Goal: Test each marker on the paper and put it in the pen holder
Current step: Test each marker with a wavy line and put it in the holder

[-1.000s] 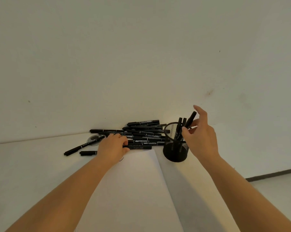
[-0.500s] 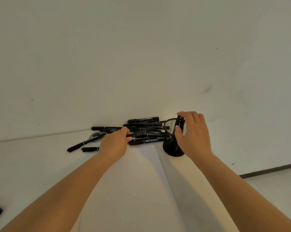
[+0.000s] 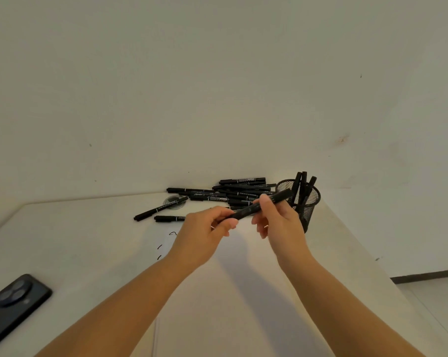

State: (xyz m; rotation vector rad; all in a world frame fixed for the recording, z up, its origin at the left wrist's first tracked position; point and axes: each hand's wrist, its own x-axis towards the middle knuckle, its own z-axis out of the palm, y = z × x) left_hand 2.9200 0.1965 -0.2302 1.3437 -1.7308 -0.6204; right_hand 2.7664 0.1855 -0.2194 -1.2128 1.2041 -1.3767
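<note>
Both hands hold one black marker slanted in the air above the white paper. My left hand pinches its lower left end, and my right hand grips its upper right part. Just behind my right hand stands the black mesh pen holder with several markers upright in it. A pile of black markers lies on the table at the wall, and two loose markers lie to its left. A few short ink strokes mark the paper's left side.
A dark phone lies at the table's left front edge. A small round clear lid sits under one loose marker. The wall rises directly behind the pile, and the table's right edge drops to the floor.
My left hand lifted a marker from the pile and drew it toward me. My right hand left the pen holder and took hold of that marker's other end.
</note>
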